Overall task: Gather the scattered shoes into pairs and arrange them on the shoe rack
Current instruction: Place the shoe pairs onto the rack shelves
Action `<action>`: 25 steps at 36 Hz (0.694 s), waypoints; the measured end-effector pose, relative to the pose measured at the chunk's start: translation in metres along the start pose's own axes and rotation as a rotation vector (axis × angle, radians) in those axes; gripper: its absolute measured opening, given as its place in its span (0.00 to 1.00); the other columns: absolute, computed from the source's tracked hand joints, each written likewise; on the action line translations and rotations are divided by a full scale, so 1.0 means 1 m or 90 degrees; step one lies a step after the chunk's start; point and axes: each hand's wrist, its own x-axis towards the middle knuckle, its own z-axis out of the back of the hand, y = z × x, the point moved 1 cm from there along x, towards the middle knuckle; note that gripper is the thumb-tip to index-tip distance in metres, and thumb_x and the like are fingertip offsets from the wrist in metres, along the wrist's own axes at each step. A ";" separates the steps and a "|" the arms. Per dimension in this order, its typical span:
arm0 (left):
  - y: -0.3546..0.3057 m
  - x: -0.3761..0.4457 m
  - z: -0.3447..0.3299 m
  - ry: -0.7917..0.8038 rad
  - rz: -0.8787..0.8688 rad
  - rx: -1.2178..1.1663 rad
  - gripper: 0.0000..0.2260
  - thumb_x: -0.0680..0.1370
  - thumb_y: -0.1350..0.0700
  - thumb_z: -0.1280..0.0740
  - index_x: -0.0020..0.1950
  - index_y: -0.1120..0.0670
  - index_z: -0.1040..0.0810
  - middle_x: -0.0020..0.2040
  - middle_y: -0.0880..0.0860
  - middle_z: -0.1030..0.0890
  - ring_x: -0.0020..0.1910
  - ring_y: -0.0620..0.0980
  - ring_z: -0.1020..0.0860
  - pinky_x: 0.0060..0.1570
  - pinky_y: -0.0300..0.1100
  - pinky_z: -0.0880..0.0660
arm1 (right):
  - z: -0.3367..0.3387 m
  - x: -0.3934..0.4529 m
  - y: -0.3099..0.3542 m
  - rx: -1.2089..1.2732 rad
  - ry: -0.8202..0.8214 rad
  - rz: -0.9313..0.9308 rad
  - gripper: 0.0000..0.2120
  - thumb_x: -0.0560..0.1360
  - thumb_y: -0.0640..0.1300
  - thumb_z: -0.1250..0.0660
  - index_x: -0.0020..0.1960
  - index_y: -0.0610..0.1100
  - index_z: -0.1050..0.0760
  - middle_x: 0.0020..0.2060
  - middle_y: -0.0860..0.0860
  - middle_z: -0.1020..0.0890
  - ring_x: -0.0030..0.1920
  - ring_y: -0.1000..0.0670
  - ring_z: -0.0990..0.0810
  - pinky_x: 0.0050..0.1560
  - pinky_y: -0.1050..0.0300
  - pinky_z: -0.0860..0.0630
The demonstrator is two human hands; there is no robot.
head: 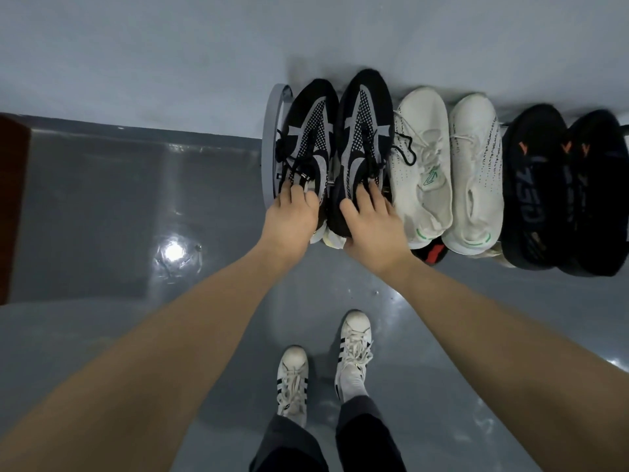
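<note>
Left grip (292, 212) clamped on heel of left black shoe (311, 137); right grip (369, 221) clamped on its mate (366, 137). Both set side by side on rack (272, 144), top tier. Beside them white pair (446, 165), then dark pair (561, 189). Perhaps more shoes below.
</note>
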 end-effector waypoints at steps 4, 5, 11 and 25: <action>-0.003 0.000 0.003 0.041 0.006 -0.035 0.24 0.42 0.60 0.22 0.34 0.56 0.25 0.34 0.53 0.23 0.31 0.49 0.21 0.21 0.34 0.32 | 0.017 0.001 -0.007 0.036 -0.020 0.043 0.29 0.53 0.42 0.24 0.49 0.41 0.33 0.50 0.38 0.21 0.57 0.34 0.22 0.44 0.42 0.20; -0.005 0.001 0.003 0.051 0.004 -0.025 0.24 0.42 0.60 0.22 0.35 0.55 0.25 0.36 0.53 0.23 0.31 0.48 0.22 0.20 0.34 0.33 | 0.021 0.001 -0.008 0.034 -0.020 0.050 0.28 0.52 0.43 0.25 0.48 0.41 0.34 0.48 0.38 0.21 0.56 0.34 0.22 0.42 0.44 0.20; -0.009 0.005 0.008 0.062 -0.006 0.091 0.17 0.52 0.58 0.35 0.40 0.50 0.20 0.50 0.57 0.16 0.27 0.48 0.23 0.28 0.35 0.30 | 0.024 0.007 -0.006 -0.027 0.037 0.060 0.26 0.48 0.44 0.23 0.43 0.39 0.27 0.40 0.41 0.21 0.45 0.36 0.19 0.32 0.50 0.22; -0.007 0.004 -0.011 0.021 -0.019 0.163 0.32 0.52 0.47 0.21 0.52 0.53 0.27 0.47 0.55 0.20 0.46 0.52 0.21 0.52 0.43 0.26 | -0.001 0.007 -0.003 -0.114 0.061 0.046 0.28 0.47 0.42 0.22 0.46 0.40 0.25 0.45 0.41 0.20 0.47 0.38 0.19 0.32 0.52 0.24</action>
